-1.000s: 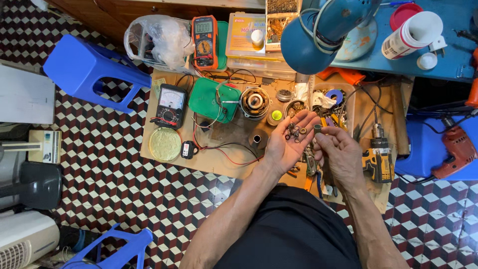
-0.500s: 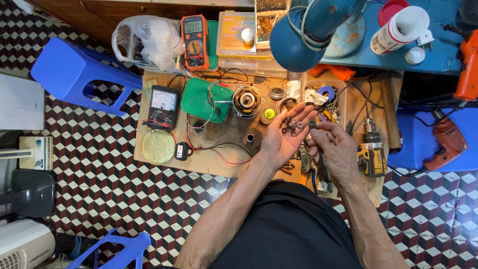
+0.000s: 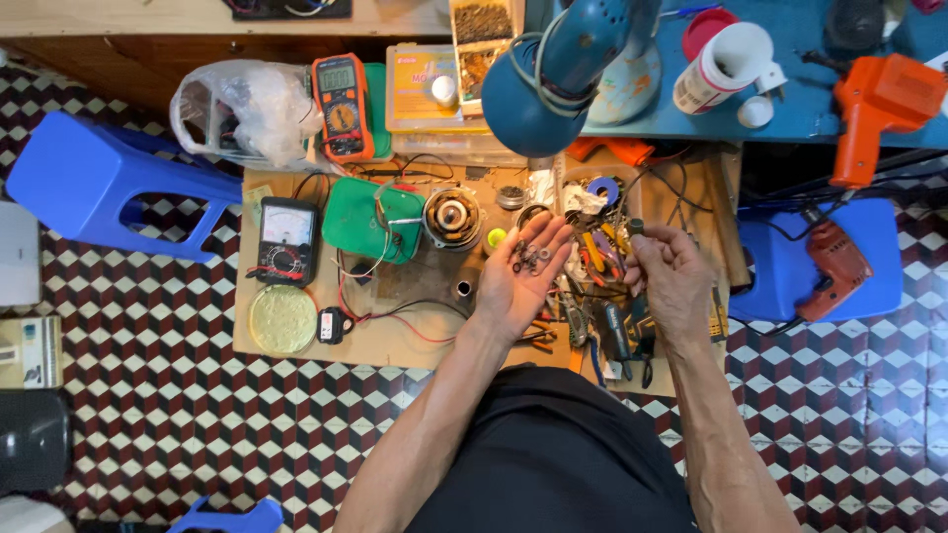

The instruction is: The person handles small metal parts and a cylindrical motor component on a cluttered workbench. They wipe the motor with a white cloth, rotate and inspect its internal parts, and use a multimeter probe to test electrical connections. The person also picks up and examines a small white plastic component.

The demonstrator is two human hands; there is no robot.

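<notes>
Head view: left hand point(image 3: 521, 281) held palm up and flat, its grip wide, cupping a small heap of dark washers and screws point(image 3: 531, 258) above the wooden worktop point(image 3: 415, 331). Right hand point(image 3: 670, 278), at 3 o'clock from it, pinches one small dark part point(image 3: 637, 227) at the fingertips. Motor stator point(image 3: 452, 217) at 10 o'clock of the left palm; analog multimeter point(image 3: 285, 240) well apart at 9 o'clock.

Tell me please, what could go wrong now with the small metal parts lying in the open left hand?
1. The small metal parts lie loose on the flat, open palm of the left hand; a tilt could likely spill them onto the checkered floor, where they may be hard to find.
2. The right hand pinches a tiny piece above the crowded pile of tools; if dropped, it could vanish among them.
</notes>
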